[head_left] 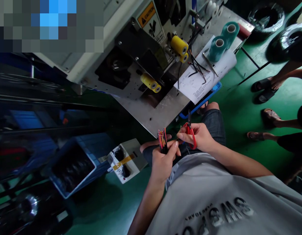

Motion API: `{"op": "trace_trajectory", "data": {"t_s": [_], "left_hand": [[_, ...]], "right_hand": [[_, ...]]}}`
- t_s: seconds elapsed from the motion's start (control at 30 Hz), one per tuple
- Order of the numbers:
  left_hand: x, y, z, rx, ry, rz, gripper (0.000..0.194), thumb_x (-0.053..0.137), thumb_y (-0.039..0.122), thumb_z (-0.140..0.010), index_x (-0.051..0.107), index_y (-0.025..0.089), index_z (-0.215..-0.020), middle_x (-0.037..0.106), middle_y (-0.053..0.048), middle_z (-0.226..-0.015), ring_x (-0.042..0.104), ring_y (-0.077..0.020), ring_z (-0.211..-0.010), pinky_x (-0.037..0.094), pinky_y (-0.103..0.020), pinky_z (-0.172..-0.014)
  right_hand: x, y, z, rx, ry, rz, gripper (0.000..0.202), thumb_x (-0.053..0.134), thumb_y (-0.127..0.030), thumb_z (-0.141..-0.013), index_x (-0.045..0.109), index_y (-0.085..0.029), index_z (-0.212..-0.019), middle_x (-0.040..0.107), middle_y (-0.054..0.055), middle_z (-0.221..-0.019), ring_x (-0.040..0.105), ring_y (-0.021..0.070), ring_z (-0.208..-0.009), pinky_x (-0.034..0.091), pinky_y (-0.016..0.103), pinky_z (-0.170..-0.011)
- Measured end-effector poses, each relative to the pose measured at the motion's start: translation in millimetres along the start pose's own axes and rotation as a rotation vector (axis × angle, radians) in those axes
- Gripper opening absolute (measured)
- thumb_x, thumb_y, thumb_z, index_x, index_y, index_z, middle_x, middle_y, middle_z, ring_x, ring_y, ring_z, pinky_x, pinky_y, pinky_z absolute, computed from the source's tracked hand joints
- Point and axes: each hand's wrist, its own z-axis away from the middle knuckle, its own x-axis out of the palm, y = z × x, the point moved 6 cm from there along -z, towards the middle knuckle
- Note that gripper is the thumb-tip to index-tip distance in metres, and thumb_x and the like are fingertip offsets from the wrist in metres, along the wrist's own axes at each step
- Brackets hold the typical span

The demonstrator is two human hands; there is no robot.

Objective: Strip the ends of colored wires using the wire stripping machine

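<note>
A short bundle of thin multicoloured wires in a black sheath [162, 141] stands just below the middle of the frame, above the person's lap, its long axis close to upright with the cut, fanned ends pointing up toward the machine. The left hand [162, 162] is clenched around the sheath's lower part, thumb pressed near the top. Just beside it, to the right, the right hand [199, 137] grasps small red-handled cutters [190, 131], fingers closed on the handles, dark tip pointing up and a little left; the blades stand near the wire ends but apart from them. A slip seems likely to me: the loose ends splay, so the blades could catch the wrong strand or nick the left thumb close by. Further out, the grey metal machine table [151, 111] carries yellow rollers [151, 83], two teal tape rolls [223, 40] and a printed white sheet [202, 85]. Other people's sandalled feet [264, 89] stand on the green floor at right.
</note>
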Motion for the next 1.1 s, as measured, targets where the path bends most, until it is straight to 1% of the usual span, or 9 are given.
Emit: {"op": "trace_trajectory", "data": {"t_s": [0.13, 0.27, 0.33, 0.47, 0.57, 0.73, 0.8, 0.93, 1.1], "left_hand": [[-1.5, -3.1, 0.1, 0.011, 0.036, -0.009, 0.036, 0.079, 0.047, -0.094, 0.079, 0.016, -0.077, 0.059, 0.001, -0.058, 0.035, -0.0065, -0.046, 0.02, -0.026, -0.046], [0.0, -3.1, -0.1, -0.006, 0.037, 0.061, 0.029, 0.079, 0.045, -0.094, 0.084, 0.017, -0.089, 0.061, 0.0, -0.059, 0.034, -0.0055, -0.046, 0.019, -0.023, -0.045], [1.4, -2.1, -0.5, -0.021, 0.029, 0.08, 0.028, 0.079, 0.045, -0.093, 0.085, 0.017, -0.093, 0.061, 0.0, -0.059, 0.034, -0.0052, -0.045, 0.019, -0.022, -0.045], [4.2, -1.4, -1.4, -0.045, 0.007, 0.116, 0.033, 0.082, 0.048, -0.089, 0.084, 0.015, -0.091, 0.061, 0.0, -0.058, 0.033, -0.0041, -0.044, 0.019, -0.021, -0.045], [7.8, -4.4, -2.7, -0.075, -0.045, 0.144, 0.037, 0.084, 0.052, -0.088, 0.082, 0.015, -0.09, 0.062, 0.0, -0.058, 0.034, -0.0036, -0.044, 0.019, -0.02, -0.045], [20.6, -7.1, -7.1, -0.154, -0.134, 0.213, 0.05, 0.084, 0.062, -0.085, 0.073, 0.014, -0.079, 0.056, 0.002, -0.053, 0.033, -0.0037, -0.043, 0.019, -0.019, -0.045], [26.3, -4.6, -8.6, -0.174, -0.147, 0.26, 0.055, 0.088, 0.066, -0.08, 0.07, 0.014, -0.078, 0.056, 0.002, -0.055, 0.037, -0.0044, -0.044, 0.021, -0.019, -0.045], [32.4, -3.6, -10.0, -0.214, -0.159, 0.333, 0.059, 0.094, 0.067, -0.071, 0.066, 0.014, -0.078, 0.065, -0.002, -0.07, 0.048, -0.0066, -0.05, 0.027, -0.02, -0.045], [34.6, -8.3, -10.8, -0.23, -0.209, 0.354, 0.063, 0.093, 0.07, -0.07, 0.067, 0.014, -0.077, 0.065, -0.003, -0.07, 0.044, -0.0057, -0.047, 0.022, -0.021, -0.045]], "right_hand": [[1.5, -2.4, 1.0, 0.028, -0.007, 0.011, 0.047, 0.103, -0.049, -0.058, 0.073, -0.015, -0.07, 0.067, 0.001, -0.071, 0.059, 0.013, -0.064, 0.052, 0.026, -0.062], [2.0, -1.1, 1.8, 0.077, -0.008, -0.004, 0.047, 0.101, -0.052, -0.061, 0.074, -0.015, -0.071, 0.063, -0.001, -0.063, 0.052, 0.01, -0.058, 0.045, 0.024, -0.057], [1.3, 0.7, 2.1, 0.097, -0.001, -0.01, 0.048, 0.101, -0.053, -0.062, 0.074, -0.015, -0.072, 0.063, -0.001, -0.063, 0.051, 0.0099, -0.057, 0.043, 0.024, -0.056], [-0.7, 2.9, 2.3, 0.104, 0.015, 0.006, 0.051, 0.1, -0.056, -0.061, 0.073, -0.014, -0.072, 0.061, -0.001, -0.061, 0.049, 0.0096, -0.056, 0.039, 0.023, -0.055], [-1.0, 2.7, 2.0, 0.078, 0.014, 0.022, 0.053, 0.099, -0.057, -0.062, 0.068, -0.014, -0.069, 0.058, -0.002, -0.061, 0.045, 0.0087, -0.056, 0.035, 0.023, -0.053], [0.7, -2.1, -0.3, 0.047, -0.036, 0.025, 0.058, 0.098, -0.059, -0.063, 0.06, -0.016, -0.064, 0.056, -0.002, -0.062, 0.043, 0.0076, -0.056, 0.036, 0.023, -0.053], [-0.6, -6.0, -1.6, 0.027, -0.029, 0.044, 0.057, 0.098, -0.059, -0.062, 0.061, -0.016, -0.064, 0.055, -0.003, -0.061, 0.042, 0.0073, -0.054, 0.036, 0.023, -0.052], [-1.6, -7.9, -3.5, 0.014, -0.004, 0.068, 0.055, 0.099, -0.059, -0.062, 0.067, -0.015, -0.069, 0.055, -0.003, -0.06, 0.042, 0.0071, -0.052, 0.035, 0.022, -0.049], [4.8, -1.4, -3.6, 0.082, -0.009, 0.034, 0.058, 0.098, -0.061, -0.06, 0.065, -0.015, -0.069, 0.053, -0.004, -0.056, 0.041, 0.0072, -0.047, 0.034, 0.022, -0.045]]}}
